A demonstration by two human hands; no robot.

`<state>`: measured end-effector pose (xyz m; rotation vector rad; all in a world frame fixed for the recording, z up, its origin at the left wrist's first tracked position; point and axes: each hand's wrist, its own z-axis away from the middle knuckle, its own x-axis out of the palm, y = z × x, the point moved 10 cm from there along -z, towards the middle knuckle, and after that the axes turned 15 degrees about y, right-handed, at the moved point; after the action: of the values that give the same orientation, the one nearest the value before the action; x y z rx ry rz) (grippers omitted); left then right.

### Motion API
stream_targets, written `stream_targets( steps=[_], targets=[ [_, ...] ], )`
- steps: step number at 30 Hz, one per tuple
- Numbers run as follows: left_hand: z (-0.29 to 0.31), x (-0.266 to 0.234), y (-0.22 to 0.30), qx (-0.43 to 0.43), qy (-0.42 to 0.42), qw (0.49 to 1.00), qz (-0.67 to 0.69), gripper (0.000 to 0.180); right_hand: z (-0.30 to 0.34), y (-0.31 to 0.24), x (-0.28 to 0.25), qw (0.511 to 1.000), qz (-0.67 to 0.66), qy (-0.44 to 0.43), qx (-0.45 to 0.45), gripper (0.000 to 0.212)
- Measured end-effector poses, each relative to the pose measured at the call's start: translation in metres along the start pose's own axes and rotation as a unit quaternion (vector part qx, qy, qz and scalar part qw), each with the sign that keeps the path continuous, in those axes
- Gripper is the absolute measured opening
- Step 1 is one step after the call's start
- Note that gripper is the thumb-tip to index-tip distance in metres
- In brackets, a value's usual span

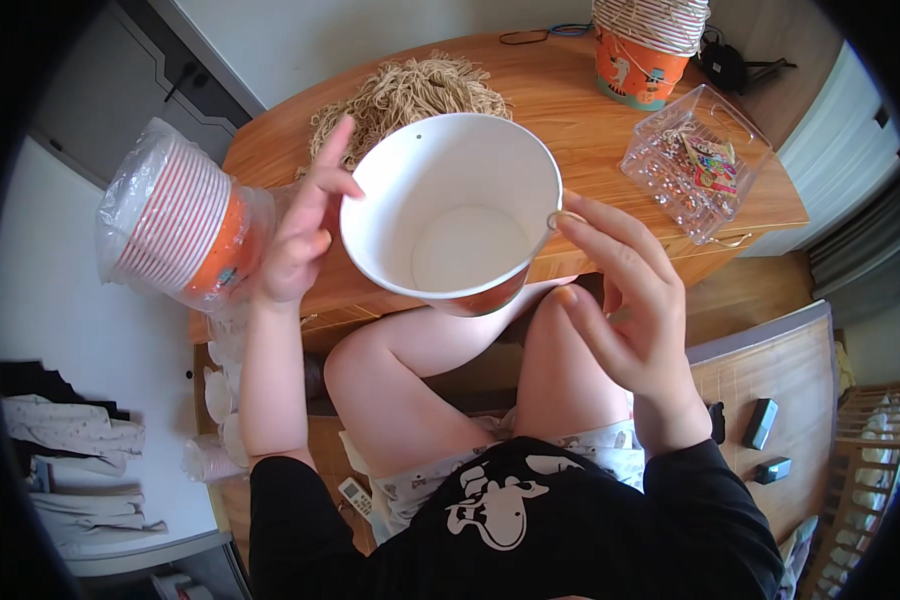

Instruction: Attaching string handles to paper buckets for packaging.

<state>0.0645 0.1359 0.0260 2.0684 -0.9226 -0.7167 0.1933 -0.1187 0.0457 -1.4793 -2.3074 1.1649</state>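
A paper bucket [450, 190], white inside and orange outside, is tilted with its mouth toward me above my thighs at the table's front edge. A small hole shows near its far rim. My left hand [305, 225] is at the left rim, index finger stretched up, another fingertip touching the rim. At the right rim, my right hand [630, 290] has its fingertips on a small ring [553, 221], with the thumb lower and apart. Whether the bucket's base rests on my legs is hidden.
Beige cords [420, 90] lie heaped on the wooden table [560, 110]. Nested orange buckets [650, 50] stand at the back right, near a clear divided box [695, 165] of small metal parts. Plastic-wrapped buckets [185, 215] are at left. A remote [355, 495] lies beside my seat.
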Motion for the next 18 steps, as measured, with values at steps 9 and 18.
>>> stream_targets(
  steps=[9,18],
  targets=[
    [0.078,0.050,0.041,0.180,0.282,0.929,-0.158,0.130,-0.005,-0.015,0.045,0.989,0.023,-0.078,-0.123,0.023],
    [0.080,0.083,0.016,0.120,0.273,0.952,-0.071,0.137,0.004,-0.024,0.047,0.979,0.040,-0.137,-0.148,0.020]
  ],
)
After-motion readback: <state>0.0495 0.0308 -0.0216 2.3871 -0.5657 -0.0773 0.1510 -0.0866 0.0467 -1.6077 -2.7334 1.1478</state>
